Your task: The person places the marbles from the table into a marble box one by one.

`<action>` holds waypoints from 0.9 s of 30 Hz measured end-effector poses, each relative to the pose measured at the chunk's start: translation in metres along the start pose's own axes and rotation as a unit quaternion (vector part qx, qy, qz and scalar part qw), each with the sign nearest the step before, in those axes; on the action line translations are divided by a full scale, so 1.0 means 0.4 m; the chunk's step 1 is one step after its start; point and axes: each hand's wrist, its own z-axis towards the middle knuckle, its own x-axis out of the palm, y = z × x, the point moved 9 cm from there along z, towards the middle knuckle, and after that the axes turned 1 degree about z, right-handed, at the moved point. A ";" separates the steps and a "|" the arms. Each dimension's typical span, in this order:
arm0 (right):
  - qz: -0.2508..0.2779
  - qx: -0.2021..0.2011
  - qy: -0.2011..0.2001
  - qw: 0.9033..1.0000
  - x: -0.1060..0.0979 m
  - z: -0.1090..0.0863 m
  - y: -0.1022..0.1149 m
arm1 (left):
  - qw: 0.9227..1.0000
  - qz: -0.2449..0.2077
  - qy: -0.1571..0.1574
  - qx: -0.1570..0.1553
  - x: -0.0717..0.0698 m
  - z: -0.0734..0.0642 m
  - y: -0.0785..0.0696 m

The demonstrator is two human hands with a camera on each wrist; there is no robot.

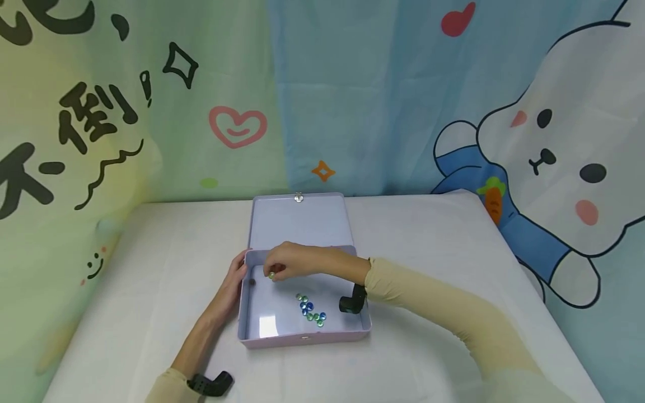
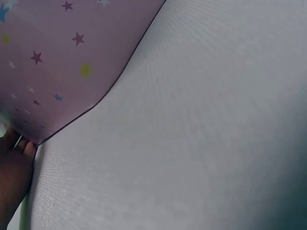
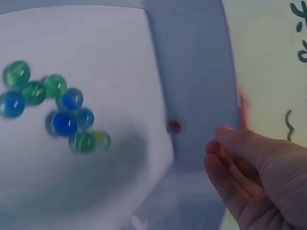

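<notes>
An open lilac box [image 1: 330, 339] lies on the white table with glass marbles inside. My right hand [image 1: 288, 262] is over the left part of the box, pinching a green marble [image 1: 271, 275] between thumb and fingertips. In the right wrist view, the right hand [image 3: 254, 172] appears near the box wall, its marble hidden. Several blue and green marbles [image 1: 309, 306] sit in a crooked line on the box floor. My left hand [image 1: 233, 282] rests along the box's outer left side, fingers near its far corner; the left wrist view shows the star-printed outside [image 2: 57, 57].
The raised lid [image 1: 300, 221] leans back behind the box. A small dark red round spot [image 3: 174, 126] shows at the inner left wall. White cloth [image 1: 428, 358] covers the table, and a printed curtain [image 1: 342, 101] hangs behind. Both wrists wear black cameras.
</notes>
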 end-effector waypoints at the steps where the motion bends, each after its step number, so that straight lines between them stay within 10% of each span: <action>1: -0.001 0.000 0.006 1.000 0.011 0.012 0.001 | 1.000 -0.001 0.003 -0.001 0.002 0.000 0.000; 27: -0.122 -0.021 0.072 0.990 0.161 0.121 0.017 | 0.999 -0.028 0.010 0.015 0.005 0.000 -0.003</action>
